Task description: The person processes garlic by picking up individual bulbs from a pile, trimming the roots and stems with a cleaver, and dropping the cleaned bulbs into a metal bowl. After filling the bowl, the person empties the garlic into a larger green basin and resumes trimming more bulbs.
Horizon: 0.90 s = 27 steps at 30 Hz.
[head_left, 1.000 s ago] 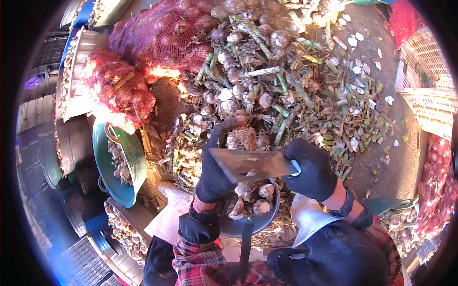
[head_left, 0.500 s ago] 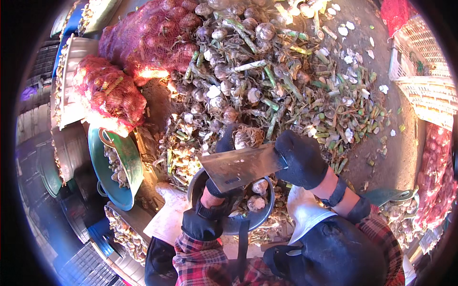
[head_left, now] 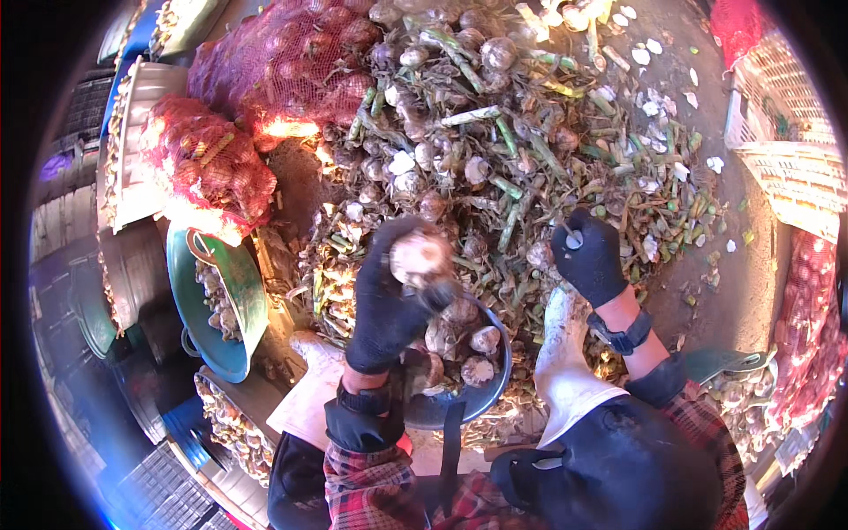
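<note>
My left hand, in a dark glove, is closed around a garlic bulb whose pale, flat face is turned up. Motion smears both the bulb and the fingertips. Below that hand sits a dark basin with several garlic bulbs in it. To the right, my gloved right hand makes a fist around the handle of a cleaver; only the handle's end shows, and the blade is hidden. Ahead of both hands lies a large heap of garlic with stalks and cut green stems.
Red mesh sacks of bulbs lean at the left above a green basin holding garlic pieces. At the right stand a pale plastic crate and another red mesh sack. My white boots flank the dark basin.
The cleaver's blade, seen broadside over the basin before, has swung out of sight as my right hand moved right and up. The rooted bulb now shows a pale flat face in my left hand.
</note>
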{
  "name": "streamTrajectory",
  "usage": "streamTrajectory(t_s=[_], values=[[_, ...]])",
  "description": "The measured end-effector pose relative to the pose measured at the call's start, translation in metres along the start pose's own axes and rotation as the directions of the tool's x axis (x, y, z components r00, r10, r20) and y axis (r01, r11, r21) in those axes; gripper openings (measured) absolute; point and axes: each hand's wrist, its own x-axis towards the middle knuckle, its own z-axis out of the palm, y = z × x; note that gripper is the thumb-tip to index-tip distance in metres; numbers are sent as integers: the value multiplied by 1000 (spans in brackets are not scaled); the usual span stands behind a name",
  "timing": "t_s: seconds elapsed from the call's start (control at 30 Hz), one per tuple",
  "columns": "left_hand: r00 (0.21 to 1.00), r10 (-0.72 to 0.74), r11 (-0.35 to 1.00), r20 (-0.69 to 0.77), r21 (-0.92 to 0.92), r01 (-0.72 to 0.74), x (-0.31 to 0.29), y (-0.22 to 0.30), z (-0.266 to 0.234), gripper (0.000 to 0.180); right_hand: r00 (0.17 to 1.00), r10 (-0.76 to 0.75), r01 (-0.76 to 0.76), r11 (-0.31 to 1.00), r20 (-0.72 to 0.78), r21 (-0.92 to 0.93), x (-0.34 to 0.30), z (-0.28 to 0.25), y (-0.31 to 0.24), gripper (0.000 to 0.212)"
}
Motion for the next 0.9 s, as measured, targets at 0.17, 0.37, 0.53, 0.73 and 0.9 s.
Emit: streamTrajectory(t_s=[0.17, 0.37, 0.53, 0.73, 0.9], values=[[904, -90, 987, -417, -158, 25, 2, -17, -7, 58, 996, 55, -32, 950, -66, 311, -12, 15, -25, 12], [901, -185, 850, -392, -524, -54, 1, -41, 34, 35, 998, -61, 44, 862, 18, 504, -25, 20, -62, 11], [936, -270, 647, -226, -763, 2, -13, -46, 51, 41, 996, -93, 82, 929, 14, 360, -27, 25, -52, 11], [970, -219, 736, -107, -671, 92, -37, -49, 21, 43, 985, 15, -49, 980, 172, 194, -47, 29, -12, 13], [958, -230, 757, -173, -650, 65, -34, -47, 21, 40, 991, 15, -56, 951, 135, 303, -36, 23, -21, 16]])
